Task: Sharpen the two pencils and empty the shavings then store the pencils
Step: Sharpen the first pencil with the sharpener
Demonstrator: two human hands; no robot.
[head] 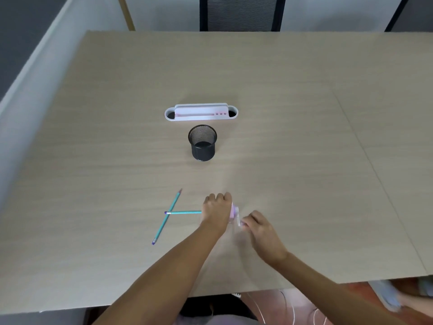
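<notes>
Left hand [216, 211] is closed over a small pink-and-white crank sharpener [235, 213], pinning it to the table [304, 137] near the front edge. One teal pencil [185, 212] sticks out of the sharpener to the person's left, long axis running left-right across the table, purple eraser end pointing left, tip end hidden under the hand, presumably in the sharpener. Right hand [257, 225] sits just right of the sharpener, fingertips pinched on what looks like the crank handle; that bit is blurred, so grip detail is unclear. Second teal pencil [166, 216] lies loose on the table, diagonal, tip pointing away and a bit right, eraser end toward the person; the held pencil's eraser end meets or crosses it at mid-length, can't tell which is on top. It's left of both hands, so the left hand is nearer. Black mesh cup [202, 143] and white desk organiser [201, 112] stand well beyond, straight ahead.
</notes>
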